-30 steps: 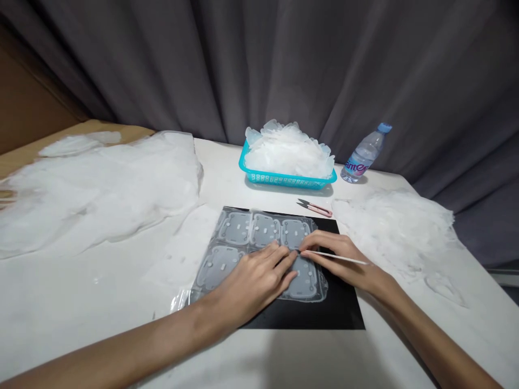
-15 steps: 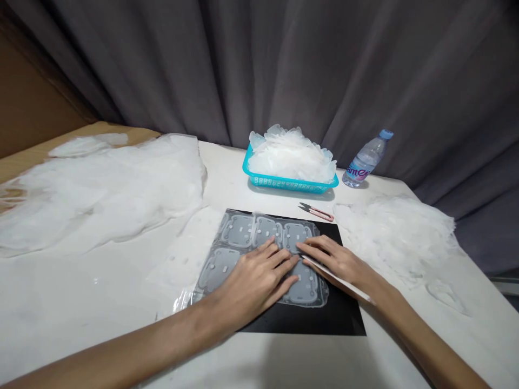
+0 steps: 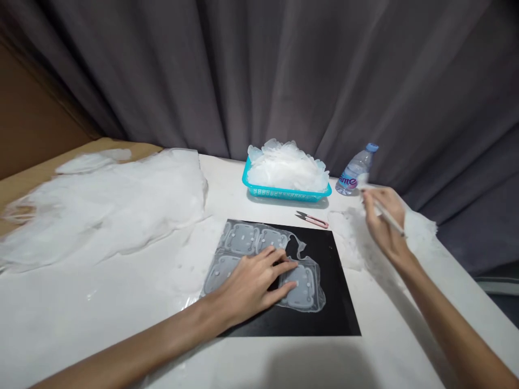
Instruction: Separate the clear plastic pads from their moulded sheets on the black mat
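Note:
My left hand [image 3: 263, 278] lies flat with fingers spread on a translucent silicone-like sheet [image 3: 243, 237] of moulded rounded-rectangular pieces, pressing it onto a black mat [image 3: 336, 302]. At the sheet's upper right a gap shows the mat, edged by a thin curled strip [image 3: 300, 246]. Raised off the table to the right, my right hand [image 3: 387, 221] is closed around a slim white pen-like tool [image 3: 389, 216]. A blurred pale translucent piece [image 3: 363, 181] appears at its fingertips, in front of the bottle. The tool's tip cannot be made out.
A turquoise basket [image 3: 284, 193] heaped with translucent pieces stands behind the mat. Pink-handled thread snips [image 3: 312, 219] lie before it. A water bottle [image 3: 354, 170] stands right of the basket. White film scraps [image 3: 344, 237] are at right; a large stack of white sheets [image 3: 133, 200] is at left.
My right hand has lifted from the sheet and moved right and away from me with the tool. The upper-right moulded piece has left the sheet. My left hand stays on the sheet.

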A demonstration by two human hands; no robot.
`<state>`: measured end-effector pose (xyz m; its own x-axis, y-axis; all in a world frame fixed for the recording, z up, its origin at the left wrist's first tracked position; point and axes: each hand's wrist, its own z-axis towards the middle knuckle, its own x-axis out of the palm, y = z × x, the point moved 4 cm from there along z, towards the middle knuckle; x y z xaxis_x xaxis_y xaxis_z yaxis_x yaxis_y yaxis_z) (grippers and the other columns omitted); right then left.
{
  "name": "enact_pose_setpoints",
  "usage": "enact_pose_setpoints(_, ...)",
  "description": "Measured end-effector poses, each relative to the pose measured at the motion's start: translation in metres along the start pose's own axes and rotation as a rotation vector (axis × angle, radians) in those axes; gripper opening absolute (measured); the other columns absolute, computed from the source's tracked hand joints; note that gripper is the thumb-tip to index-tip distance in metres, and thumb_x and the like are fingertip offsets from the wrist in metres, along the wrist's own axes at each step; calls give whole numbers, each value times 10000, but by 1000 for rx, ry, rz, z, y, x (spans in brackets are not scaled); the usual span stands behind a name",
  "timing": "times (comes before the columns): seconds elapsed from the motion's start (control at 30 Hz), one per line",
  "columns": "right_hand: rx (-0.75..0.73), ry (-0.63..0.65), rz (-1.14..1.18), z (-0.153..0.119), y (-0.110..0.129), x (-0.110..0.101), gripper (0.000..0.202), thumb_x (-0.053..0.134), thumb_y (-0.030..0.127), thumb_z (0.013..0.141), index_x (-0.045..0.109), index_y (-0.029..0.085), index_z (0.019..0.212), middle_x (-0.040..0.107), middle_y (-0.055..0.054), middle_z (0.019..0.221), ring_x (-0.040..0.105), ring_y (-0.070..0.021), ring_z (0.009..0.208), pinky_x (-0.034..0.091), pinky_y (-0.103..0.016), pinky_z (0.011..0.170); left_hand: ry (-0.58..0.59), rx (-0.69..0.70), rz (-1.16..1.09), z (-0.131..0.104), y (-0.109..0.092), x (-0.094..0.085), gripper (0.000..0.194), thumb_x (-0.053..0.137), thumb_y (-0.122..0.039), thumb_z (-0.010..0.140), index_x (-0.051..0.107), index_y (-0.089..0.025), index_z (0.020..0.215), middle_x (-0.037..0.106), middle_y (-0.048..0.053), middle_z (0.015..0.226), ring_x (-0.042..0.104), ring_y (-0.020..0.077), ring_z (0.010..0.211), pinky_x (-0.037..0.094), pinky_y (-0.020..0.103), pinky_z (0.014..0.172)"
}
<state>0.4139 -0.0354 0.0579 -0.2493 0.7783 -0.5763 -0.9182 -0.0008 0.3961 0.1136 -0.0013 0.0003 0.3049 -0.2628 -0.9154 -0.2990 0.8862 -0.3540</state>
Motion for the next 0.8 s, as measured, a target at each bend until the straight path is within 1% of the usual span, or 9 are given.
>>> enact_pose_setpoints(0.1,-99,331,101,-40,20,18,314,447,336,1059,717,182,1101,622,-102,960,635,-235,857,517,-370,807,-22,85,-43,-6,-6,-6,402,534,-351,1054,560,-226,1435,612,108,1341,591,263,1275,596,358,928)
enact_pose_setpoints(0.2,-41,537,207,-63,42,25,327,478,356,1060,659,212,1291,625,-78,952,636,-218,819,518,-352,767,-53,81,-67,-20,-5,-15,463,505,-316,1068,438,-199,1511,535,128,1457,504,251,1389,507,391,1112)
enact_pose_setpoints(0.27,72,585,294,-64,58,22,295,543,387,1038,663,242,1265,667,-66,982,660,-217,854,526,-345,779,-74,10,-25,-31,3,-21,410,494,-320,1071,484,-184,1458,557,135,1433,554,260,1338,527,409,1084)
enact_pose_setpoints(0.33,139,661,420,-61,78,23,222,607,405,1008,694,248,1139,708,-55,1005,682,-215,884,537,-330,786,-66,-38,44,-40,12,-22,354,505,-345,1063,563,-198,1380,612,123,1359,614,287,1263,577,427,991)
enact_pose_setpoints(0.4,103,762,530,-59,99,31,173,639,393,993,700,235,1033,724,-47,995,686,-208,893,535,-317,798,-61,-25,99,-46,17,-19,352,520,-360,1054,595,-209,1364,649,113,1319,636,309,1245,586,443,963)
enact_pose_setpoints(0.47,5,847,589,-61,116,43,153,641,364,997,699,223,983,718,-47,989,673,-202,915,523,-318,834,-94,5,142,-50,19,-15,398,523,-366,1053,578,-189,1405,665,123,1326,624,328,1277,563,468,1009)
enact_pose_setpoints(0.53,-60,888,613,-66,123,55,144,636,339,1004,694,214,964,709,-52,1001,659,-201,940,511,-326,869,-128,22,176,-52,18,-10,443,519,-382,1053,560,-164,1436,669,140,1341,612,344,1297,541,487,1043)
enact_pose_setpoints(0.63,-81,905,625,-74,124,67,127,633,312,1010,689,212,958,705,-48,996,648,-195,937,503,-329,880,-139,10,169,-51,17,-7,459,533,-393,1046,562,-171,1446,679,134,1336,611,345,1299,543,480,1041)
enact_pose_setpoints(0.8,-97,868,608,-83,123,72,97,626,283,1015,672,222,956,701,-40,990,647,-198,953,502,-341,900,-114,-28,107,-49,17,-8,443,563,-387,1028,581,-210,1434,695,108,1284,625,338,1274,580,466,977)
